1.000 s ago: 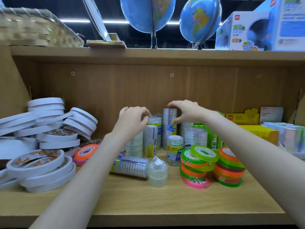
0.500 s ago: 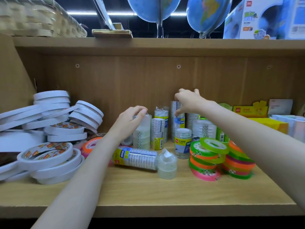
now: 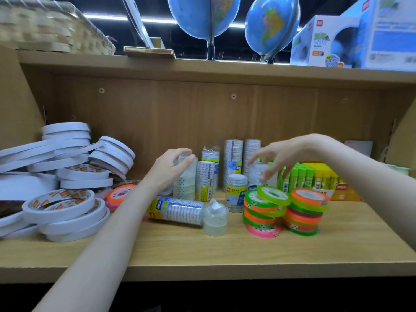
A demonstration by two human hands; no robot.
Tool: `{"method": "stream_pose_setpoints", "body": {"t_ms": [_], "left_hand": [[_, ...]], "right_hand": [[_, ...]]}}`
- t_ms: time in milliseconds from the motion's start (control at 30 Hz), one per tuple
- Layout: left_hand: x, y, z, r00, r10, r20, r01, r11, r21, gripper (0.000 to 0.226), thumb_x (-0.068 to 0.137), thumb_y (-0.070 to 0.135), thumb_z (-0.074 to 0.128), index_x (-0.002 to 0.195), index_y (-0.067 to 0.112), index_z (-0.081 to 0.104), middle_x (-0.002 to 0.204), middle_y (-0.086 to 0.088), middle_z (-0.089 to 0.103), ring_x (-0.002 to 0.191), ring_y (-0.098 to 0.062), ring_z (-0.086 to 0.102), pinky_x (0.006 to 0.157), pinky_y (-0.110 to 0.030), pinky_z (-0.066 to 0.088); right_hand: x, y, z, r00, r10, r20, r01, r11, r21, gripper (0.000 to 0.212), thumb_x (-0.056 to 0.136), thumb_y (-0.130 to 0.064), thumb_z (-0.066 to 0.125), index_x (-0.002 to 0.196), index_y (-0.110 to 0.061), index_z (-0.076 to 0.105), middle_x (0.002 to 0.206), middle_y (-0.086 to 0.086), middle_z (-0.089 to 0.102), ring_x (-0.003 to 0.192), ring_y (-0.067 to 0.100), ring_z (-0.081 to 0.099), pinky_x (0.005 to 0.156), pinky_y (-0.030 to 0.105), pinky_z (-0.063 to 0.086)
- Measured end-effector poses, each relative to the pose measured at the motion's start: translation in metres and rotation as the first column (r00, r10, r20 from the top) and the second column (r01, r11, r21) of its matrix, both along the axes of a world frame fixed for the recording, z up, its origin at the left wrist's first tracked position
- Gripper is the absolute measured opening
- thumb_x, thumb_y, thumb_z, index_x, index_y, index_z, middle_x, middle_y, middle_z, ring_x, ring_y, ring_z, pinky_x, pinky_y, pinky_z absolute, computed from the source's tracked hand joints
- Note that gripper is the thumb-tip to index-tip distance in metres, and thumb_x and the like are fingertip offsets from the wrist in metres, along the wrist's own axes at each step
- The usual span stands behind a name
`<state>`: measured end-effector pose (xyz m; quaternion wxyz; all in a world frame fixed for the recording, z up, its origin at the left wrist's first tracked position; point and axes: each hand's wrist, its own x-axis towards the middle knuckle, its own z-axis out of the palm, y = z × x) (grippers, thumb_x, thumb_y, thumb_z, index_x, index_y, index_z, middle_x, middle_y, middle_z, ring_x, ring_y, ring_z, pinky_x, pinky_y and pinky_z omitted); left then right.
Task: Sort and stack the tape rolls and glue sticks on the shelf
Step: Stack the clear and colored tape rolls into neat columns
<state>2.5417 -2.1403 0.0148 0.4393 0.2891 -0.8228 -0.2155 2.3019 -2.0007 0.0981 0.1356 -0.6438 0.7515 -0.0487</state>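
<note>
On the wooden shelf, my left hand curls its fingers round the top of an upright stack of clear tape rolls. My right hand hangs with spread fingers over a short clear tape pack and holds nothing. Taller wrapped clear tape tubes stand at the back. One tube lies on its side beside a small pair of clear rolls. Two leaning stacks of green, orange and pink rolls stand at the front right. Green glue sticks stand behind them.
A loose heap of white tape rolls fills the left end, with an orange roll at its edge. A yellow box of glue sticks sits at the right. Globes and boxes stand on the board above.
My right hand has left the top of the tall back tube and come down and right, over the short clear pack. My left hand stays on its clear stack.
</note>
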Motion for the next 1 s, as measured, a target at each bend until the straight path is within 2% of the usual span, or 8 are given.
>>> {"method": "stream_pose_setpoints", "body": {"t_ms": [133, 267, 367, 467, 567, 700, 867, 1000], "left_hand": [[0.008, 0.009, -0.003, 0.998, -0.024, -0.053, 0.022, 0.999, -0.028, 0.027, 0.093, 0.035, 0.052, 0.118, 0.027, 0.060, 0.117, 0.011, 0.052, 0.112, -0.007, 0.047, 0.097, -0.024, 0.035], [0.014, 0.007, -0.007, 1.000, -0.023, -0.008, 0.023, 0.999, 0.039, 0.029, 0.093, 0.035, 0.050, 0.113, 0.021, 0.065, 0.115, 0.006, 0.056, 0.105, -0.007, 0.050, 0.086, -0.020, 0.033], [0.016, 0.005, -0.010, 0.995, -0.027, 0.094, 0.022, 0.998, 0.052, 0.022, 0.090, 0.034, 0.057, 0.105, 0.022, 0.067, 0.110, 0.005, 0.056, 0.100, -0.008, 0.050, 0.077, -0.016, 0.036], [0.016, 0.004, -0.011, 0.985, -0.026, 0.169, 0.021, 0.999, 0.032, 0.011, 0.087, 0.030, 0.062, 0.098, 0.030, 0.065, 0.106, 0.005, 0.055, 0.096, -0.008, 0.048, 0.078, -0.021, 0.034], [0.019, 0.006, -0.008, 0.984, -0.062, 0.165, 0.051, 0.996, 0.068, 0.019, 0.078, 0.039, 0.060, 0.097, 0.038, 0.061, 0.105, 0.003, 0.055, 0.096, -0.007, 0.049, 0.076, -0.022, 0.035], [0.023, 0.008, -0.012, 0.993, -0.087, 0.075, 0.081, 0.993, 0.082, 0.026, 0.076, 0.034, 0.065, 0.096, 0.048, 0.055, 0.109, 0.001, 0.055, 0.099, -0.013, 0.055, 0.080, -0.025, 0.043], [0.033, 0.001, -0.013, 0.991, -0.006, -0.132, 0.016, 0.997, 0.075, 0.030, 0.078, 0.026, 0.073, 0.096, 0.041, 0.054, 0.099, 0.006, 0.061, 0.093, -0.018, 0.062, 0.088, -0.044, 0.051], [0.031, -0.002, -0.012, 0.983, 0.052, -0.174, -0.044, 0.998, 0.046, 0.033, 0.080, 0.022, 0.071, 0.099, 0.040, 0.051, 0.096, 0.012, 0.059, 0.087, -0.014, 0.060, 0.084, -0.041, 0.052]], "right_hand": [[0.003, -0.004, -0.008, 1.000, -0.010, -0.010, 0.009, 0.997, -0.079, 0.053, 0.079, -0.031, 0.073, 0.126, -0.031, 0.050, 0.122, 0.006, 0.049, 0.078, 0.023, 0.070, 0.067, 0.021, 0.055], [0.006, -0.020, -0.019, 0.991, -0.079, -0.109, 0.051, 0.969, -0.241, 0.050, 0.078, -0.035, 0.073, 0.122, -0.025, 0.052, 0.119, 0.002, 0.052, 0.072, 0.017, 0.068, 0.067, 0.025, 0.054], [0.006, -0.028, -0.021, 0.943, -0.124, -0.310, 0.021, 0.948, -0.316, 0.042, 0.079, -0.031, 0.071, 0.117, -0.020, 0.057, 0.122, 0.006, 0.056, 0.100, 0.023, 0.059, 0.081, 0.031, 0.049], [0.018, -0.021, -0.013, 0.952, -0.065, -0.299, -0.075, 0.897, -0.436, 0.033, 0.083, -0.031, 0.066, 0.113, -0.017, 0.061, 0.119, 0.005, 0.058, 0.108, 0.020, 0.053, 0.082, 0.025, 0.039], [0.036, -0.014, -0.011, 0.966, 0.112, -0.233, -0.186, 0.927, -0.325, 0.030, 0.083, -0.034, 0.066, 0.111, -0.025, 0.062, 0.113, -0.006, 0.061, 0.107, 0.013, 0.056, 0.086, 0.026, 0.042], [0.051, -0.016, -0.024, 0.926, 0.213, -0.312, -0.265, 0.955, -0.133, 0.044, 0.083, -0.029, 0.068, 0.124, -0.028, 0.053, 0.122, -0.011, 0.052, 0.100, 0.007, 0.052, 0.082, 0.022, 0.038], [0.052, -0.025, -0.033, 0.937, 0.189, -0.293, -0.252, 0.948, -0.197, 0.043, 0.077, -0.030, 0.074, 0.114, -0.025, 0.052, 0.114, -0.003, 0.055, 0.082, 0.010, 0.060, 0.069, 0.025, 0.045], [0.056, -0.035, -0.036, 0.956, 0.153, -0.248, -0.213, 0.948, -0.236, 0.041, 0.072, -0.043, 0.075, 0.101, -0.024, 0.052, 0.101, -0.001, 0.058, 0.082, 0.016, 0.064, 0.063, 0.026, 0.047]]}}
